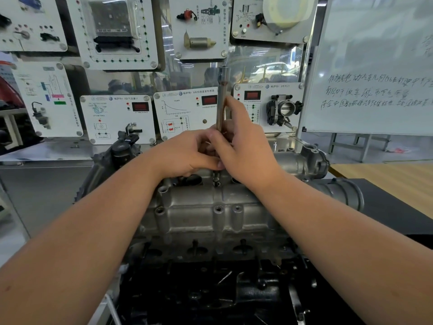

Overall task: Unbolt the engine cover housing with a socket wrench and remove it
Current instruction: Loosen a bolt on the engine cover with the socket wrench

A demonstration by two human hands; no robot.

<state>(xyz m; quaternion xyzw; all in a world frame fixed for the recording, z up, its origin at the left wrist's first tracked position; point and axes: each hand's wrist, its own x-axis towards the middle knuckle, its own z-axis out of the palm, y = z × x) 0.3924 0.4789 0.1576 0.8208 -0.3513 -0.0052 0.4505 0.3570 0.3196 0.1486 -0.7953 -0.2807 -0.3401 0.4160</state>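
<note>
Both hands (218, 148) round upright wrench (221, 102)

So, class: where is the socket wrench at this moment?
In the head view, the socket wrench stands upright at centre, gripped by both the left hand and right hand above the far edge of the engine cover housing.

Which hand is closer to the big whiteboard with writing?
Right. The right hand grips the wrench on the side toward the whiteboard; the left hand sits farther away.

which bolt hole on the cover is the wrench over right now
The far-edge centre hole, right under both hands; the near-row holes sit open, untouched.
</note>
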